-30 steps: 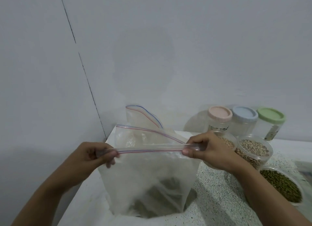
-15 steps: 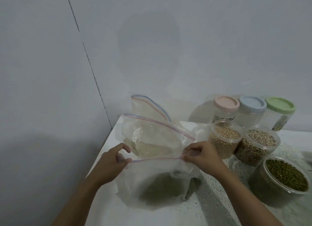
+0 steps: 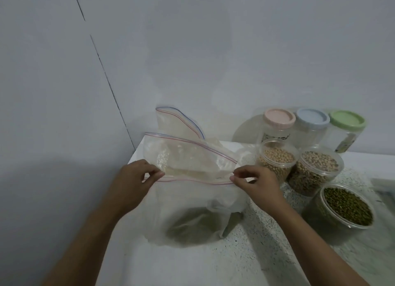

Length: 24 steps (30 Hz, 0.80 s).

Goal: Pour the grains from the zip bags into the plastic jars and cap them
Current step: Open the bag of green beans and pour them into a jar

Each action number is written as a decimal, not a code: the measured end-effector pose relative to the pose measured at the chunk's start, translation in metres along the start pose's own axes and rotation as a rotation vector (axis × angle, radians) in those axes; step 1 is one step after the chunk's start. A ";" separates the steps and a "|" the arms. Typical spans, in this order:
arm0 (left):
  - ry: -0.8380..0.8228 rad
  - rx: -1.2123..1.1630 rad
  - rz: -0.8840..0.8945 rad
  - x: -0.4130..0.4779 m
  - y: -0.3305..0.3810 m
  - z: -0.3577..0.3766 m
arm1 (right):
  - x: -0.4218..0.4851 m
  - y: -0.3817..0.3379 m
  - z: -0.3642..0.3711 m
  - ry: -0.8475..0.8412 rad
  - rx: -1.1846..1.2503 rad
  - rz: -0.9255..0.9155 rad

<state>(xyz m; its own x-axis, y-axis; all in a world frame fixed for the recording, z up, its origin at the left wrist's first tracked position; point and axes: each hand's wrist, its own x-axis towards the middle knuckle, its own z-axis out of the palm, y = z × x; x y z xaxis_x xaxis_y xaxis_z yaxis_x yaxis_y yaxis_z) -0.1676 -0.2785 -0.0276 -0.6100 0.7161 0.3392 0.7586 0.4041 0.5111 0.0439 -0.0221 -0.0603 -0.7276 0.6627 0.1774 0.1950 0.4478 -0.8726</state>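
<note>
Left hand (image 3: 136, 176) and right hand (image 3: 254, 182) pinching zip bag (image 3: 192, 202) top corners, three uncapped filled jars (image 3: 277, 160) just right on bench (image 3: 245, 253).

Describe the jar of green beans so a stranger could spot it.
On the speckled counter, three open jars run diagonally in front of three capped ones. Take the nearest open jar: it alone holds dark green grains, its neighbours tan ones.

I am viewing what is looking like a home kitchen corner: a speckled stone desk (image 3: 267, 253) sitting against plain painted walls (image 3: 213, 50), open jars of dried beans (image 3: 276, 157) standing beside pastel-lidded jars (image 3: 279, 117), zip bags (image 3: 183, 155) slumping alongside.
</note>
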 end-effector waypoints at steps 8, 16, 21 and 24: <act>-0.049 -0.181 0.234 0.012 0.084 0.013 | -0.023 -0.015 -0.040 0.123 0.120 -0.043; -0.172 -0.482 0.380 0.032 0.194 0.091 | -0.055 -0.013 -0.131 0.257 0.067 -0.117; -0.212 -0.567 0.321 0.033 0.262 0.147 | -0.070 0.019 -0.207 0.327 -0.023 -0.127; -0.183 -0.558 0.248 0.025 0.292 0.178 | -0.073 0.052 -0.241 0.324 -0.051 -0.087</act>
<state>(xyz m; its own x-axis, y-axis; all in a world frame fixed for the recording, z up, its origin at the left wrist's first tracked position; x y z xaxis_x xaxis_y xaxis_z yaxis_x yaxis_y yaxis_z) 0.0792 -0.0410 -0.0103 -0.3457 0.8557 0.3852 0.6087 -0.1079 0.7860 0.2663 0.0975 -0.0090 -0.4979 0.7732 0.3928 0.1801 0.5352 -0.8253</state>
